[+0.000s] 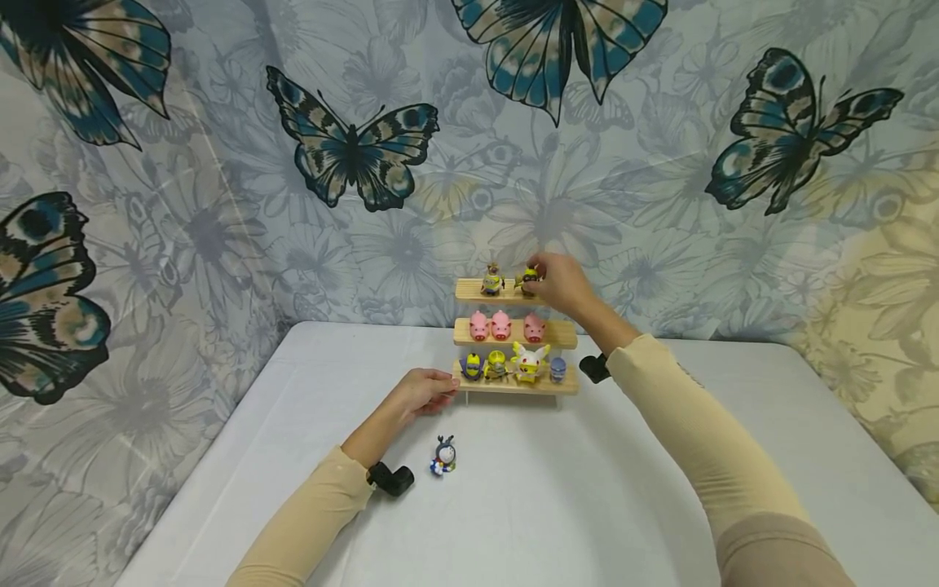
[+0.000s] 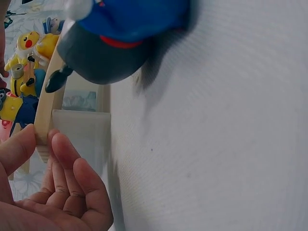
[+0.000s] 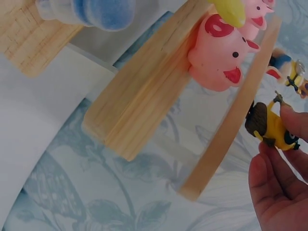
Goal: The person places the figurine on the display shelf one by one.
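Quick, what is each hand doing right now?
Left hand: curled fingers grip the bottom wooden shelf at its left end.
Right hand: pinches a small yellow figure at the top shelf.

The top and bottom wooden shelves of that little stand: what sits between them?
In the head view, a middle wooden shelf carrying three pink pig figures in a row lies between the top wooden shelf and bottom wooden shelf.
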Motion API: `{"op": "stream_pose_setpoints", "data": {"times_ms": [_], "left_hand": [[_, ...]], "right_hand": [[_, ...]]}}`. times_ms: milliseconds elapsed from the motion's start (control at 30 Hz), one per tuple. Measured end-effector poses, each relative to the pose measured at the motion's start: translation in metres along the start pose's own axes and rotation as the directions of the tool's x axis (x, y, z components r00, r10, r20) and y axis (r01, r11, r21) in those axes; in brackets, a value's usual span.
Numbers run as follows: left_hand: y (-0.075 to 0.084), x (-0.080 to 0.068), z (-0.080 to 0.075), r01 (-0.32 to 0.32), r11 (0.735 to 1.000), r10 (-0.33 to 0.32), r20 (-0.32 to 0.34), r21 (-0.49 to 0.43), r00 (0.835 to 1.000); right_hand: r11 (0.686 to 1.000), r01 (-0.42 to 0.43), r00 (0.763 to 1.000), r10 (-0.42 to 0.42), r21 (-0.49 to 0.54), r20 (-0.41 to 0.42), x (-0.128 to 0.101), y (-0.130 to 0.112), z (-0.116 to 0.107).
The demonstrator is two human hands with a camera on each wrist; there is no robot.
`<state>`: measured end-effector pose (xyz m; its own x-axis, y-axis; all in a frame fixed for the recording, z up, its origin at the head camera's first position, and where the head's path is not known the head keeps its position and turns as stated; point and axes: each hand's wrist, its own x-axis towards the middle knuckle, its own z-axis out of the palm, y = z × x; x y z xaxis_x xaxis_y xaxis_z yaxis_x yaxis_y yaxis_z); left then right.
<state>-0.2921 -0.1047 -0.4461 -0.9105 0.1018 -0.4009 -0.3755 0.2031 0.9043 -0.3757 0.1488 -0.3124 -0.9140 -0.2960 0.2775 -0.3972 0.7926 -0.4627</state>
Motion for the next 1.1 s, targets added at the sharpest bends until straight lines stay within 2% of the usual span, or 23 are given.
{"op": "stream_pose_setpoints", "data": {"times_ms": [367,533,667,900,1000,1100], "left_hand": [[0.002,0.000,0.001,-0.004,1.000,0.004,0.007,0.000,1.000],[-0.002,0.000,0.002,0.002,1.000,-0.002,0.014,0.001,1.000],[-0.005,-0.002,0.001,0.011,1.000,-0.011,0.012,-0.002,1.000],[-0.004,-0.001,0.000,-0.009,1.000,0.009,0.005,-0.009,1.000],[-0.003,0.000,0.000,-0.005,1.000,0.006,0.002,-0.009,1.000],[-0.002,0.000,0.000,-0.006,1.000,0.006,0.002,-0.002,1.000]], "right_hand": [[0.999,-0.037,0.998,0.038,-0.017,0.041,-0.007,-0.001,-0.010],[0.998,-0.057,0.998,0.057,0.016,-0.014,-0.026,-0.008,-0.023],[0.997,-0.032,0.997,0.037,0.074,-0.074,-0.046,-0.015,-0.028],[0.989,0.031,0.995,-0.018,0.142,-0.093,-0.072,-0.030,-0.021],[0.985,0.054,0.996,-0.042,0.165,-0.075,-0.080,-0.037,-0.014],[0.982,0.065,0.998,-0.063,0.175,-0.019,-0.086,-0.044,-0.004]]}}
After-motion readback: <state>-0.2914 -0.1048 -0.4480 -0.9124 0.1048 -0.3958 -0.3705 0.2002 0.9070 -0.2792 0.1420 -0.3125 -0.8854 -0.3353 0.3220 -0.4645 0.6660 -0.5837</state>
